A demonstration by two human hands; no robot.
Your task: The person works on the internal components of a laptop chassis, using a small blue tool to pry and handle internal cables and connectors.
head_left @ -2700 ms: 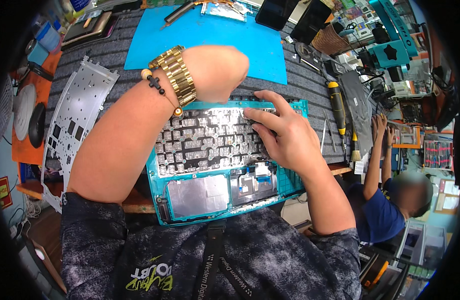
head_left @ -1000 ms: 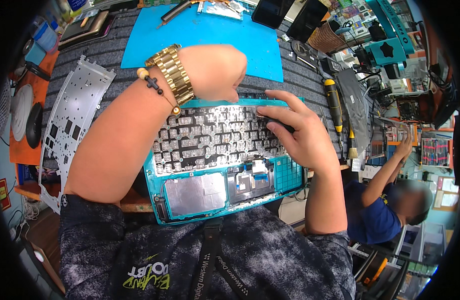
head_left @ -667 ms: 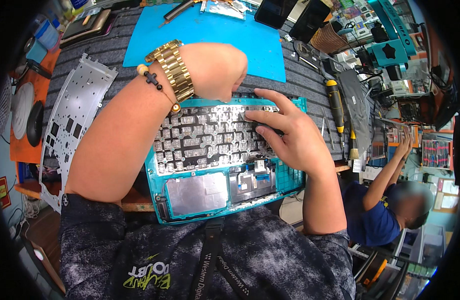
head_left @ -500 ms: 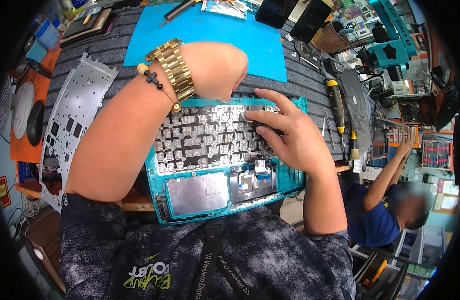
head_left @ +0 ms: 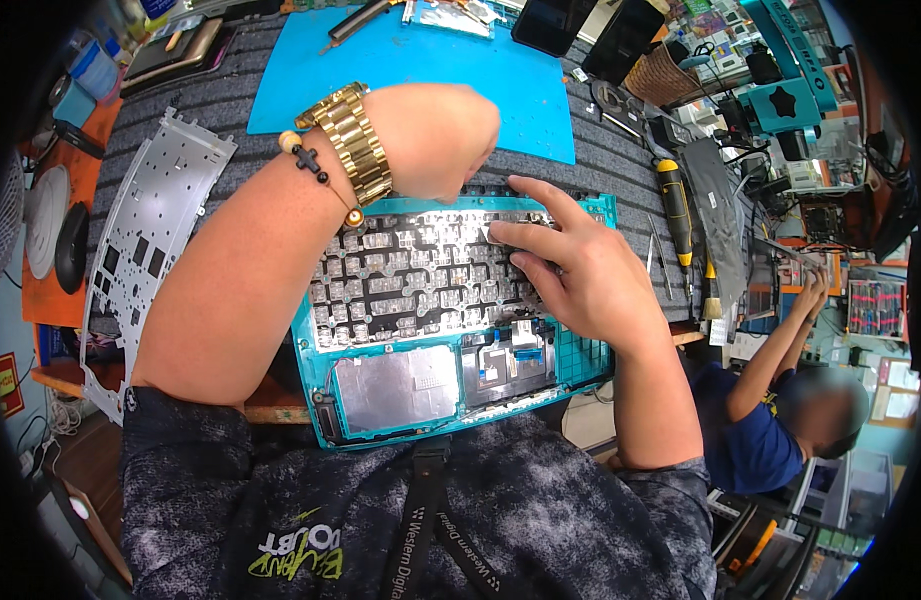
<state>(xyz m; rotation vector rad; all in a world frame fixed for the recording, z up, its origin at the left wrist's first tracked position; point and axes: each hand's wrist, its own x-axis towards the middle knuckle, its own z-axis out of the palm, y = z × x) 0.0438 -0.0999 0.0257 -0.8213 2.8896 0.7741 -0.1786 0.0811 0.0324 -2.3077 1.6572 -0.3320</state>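
Observation:
A teal laptop case point(head_left: 580, 365) lies inner side up at the desk's near edge. Its grey keyboard backing point(head_left: 420, 280) and a silver trackpad plate point(head_left: 395, 385) are exposed. My left hand point(head_left: 435, 135), with a gold watch and a bead bracelet on the wrist, bends over the case's far edge. Its fingers curl down onto that edge and their tips are hidden. My right hand point(head_left: 580, 275) rests on the keyboard backing's upper right part. The index finger and thumb are stretched out and apart, pressing on the metal.
A blue mat point(head_left: 410, 60) lies beyond the case. A perforated silver metal plate point(head_left: 145, 240) lies at the left, beside an orange pad point(head_left: 50, 290). A yellow-and-black screwdriver point(head_left: 675, 210) and thin tools lie at the right. Another person point(head_left: 780, 420) in a blue shirt sits at the lower right.
My right hand slid from the case's far right edge back onto the keyboard backing. My left hand stayed put. The person at the right keeps their arms raised.

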